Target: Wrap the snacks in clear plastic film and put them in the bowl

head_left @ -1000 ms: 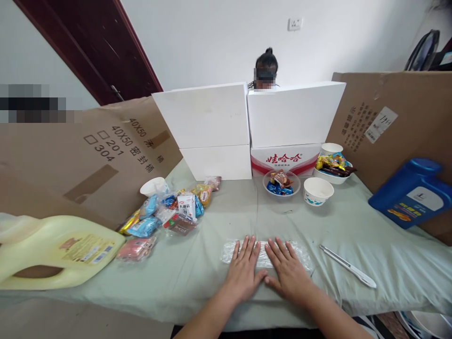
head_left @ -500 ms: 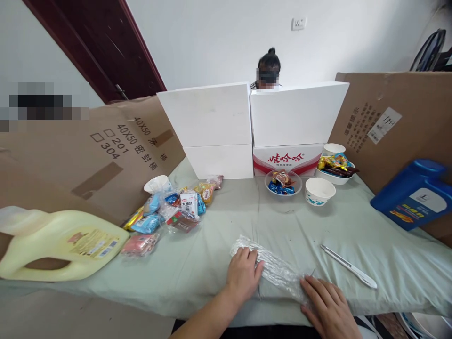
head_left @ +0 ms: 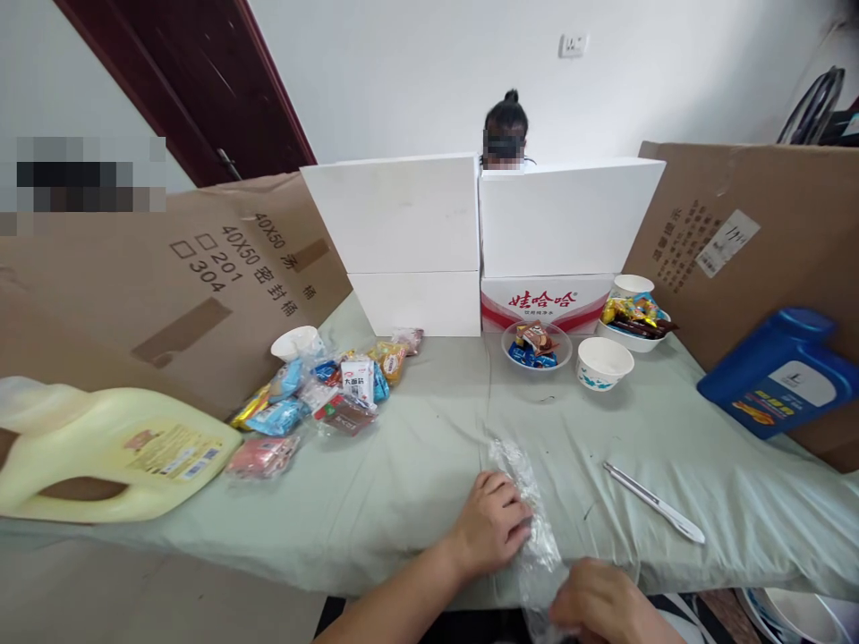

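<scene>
A crinkled clear plastic bag lies on the near edge of the worktop, running from the green cloth down over the rim toward the person. The left hand rests on the bag's upper stretch with fingers curled and pressed down — it looks to be pinning the film to the cloth so it cannot slide. The right hand, low at the worktop's edge, is closed loosely around the bag's lower end; whether the fingers truly pinch the film or only cup it I cannot tell, since the knuckles hide them. A white utility knife lies just to the right, apart from both hands and within easy reach. Wrapped snacks sit in a loose heap to the left, near a paper cup, while a glass bowl and a white bowl stand farther back — sorted, it seems, from unsorted. A yellow jug and a blue jug lie on their sides at either end, apparently weighing down the cardboard screens that fence the worktop.
</scene>
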Action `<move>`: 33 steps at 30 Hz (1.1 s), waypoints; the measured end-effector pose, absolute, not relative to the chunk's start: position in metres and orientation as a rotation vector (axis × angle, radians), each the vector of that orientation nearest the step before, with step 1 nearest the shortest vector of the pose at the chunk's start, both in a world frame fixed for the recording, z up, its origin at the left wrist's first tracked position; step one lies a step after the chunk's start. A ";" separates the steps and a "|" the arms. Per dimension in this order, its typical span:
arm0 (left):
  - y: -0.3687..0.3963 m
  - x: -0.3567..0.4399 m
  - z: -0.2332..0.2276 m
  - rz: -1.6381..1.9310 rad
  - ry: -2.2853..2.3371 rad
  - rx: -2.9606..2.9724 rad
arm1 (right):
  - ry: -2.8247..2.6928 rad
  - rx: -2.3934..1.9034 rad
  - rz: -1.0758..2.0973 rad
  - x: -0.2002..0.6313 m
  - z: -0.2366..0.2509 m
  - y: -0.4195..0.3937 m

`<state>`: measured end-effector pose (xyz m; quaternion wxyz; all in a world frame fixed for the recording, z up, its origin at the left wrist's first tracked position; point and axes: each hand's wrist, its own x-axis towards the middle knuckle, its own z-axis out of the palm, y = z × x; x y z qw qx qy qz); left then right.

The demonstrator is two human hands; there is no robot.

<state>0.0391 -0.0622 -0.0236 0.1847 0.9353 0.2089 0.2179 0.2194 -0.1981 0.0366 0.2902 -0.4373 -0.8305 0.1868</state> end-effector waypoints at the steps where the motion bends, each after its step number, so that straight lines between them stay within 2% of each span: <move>1: -0.063 0.037 -0.026 0.626 0.561 2.614 | -2.173 -1.235 0.613 0.218 0.041 -0.189; 5: -0.062 0.030 -0.036 0.741 0.513 2.465 | -1.972 -1.472 0.777 0.218 0.040 -0.134; 12: -0.059 0.025 -0.047 0.883 0.655 2.183 | -1.927 -1.851 0.529 0.214 -0.004 -0.057; 19: -0.057 0.028 -0.038 0.878 0.466 2.383 | -1.964 -1.897 0.384 0.211 -0.021 -0.057; 24: -0.065 0.027 -0.034 0.808 0.640 2.522 | -1.999 -1.938 0.223 0.210 -0.030 -0.057; 28: -0.064 0.028 -0.025 0.946 0.877 2.602 | -2.056 -1.933 0.109 0.204 -0.035 -0.058; 33: -0.049 0.036 -0.023 0.817 0.723 2.736 | -2.079 -1.935 0.009 0.203 -0.035 -0.059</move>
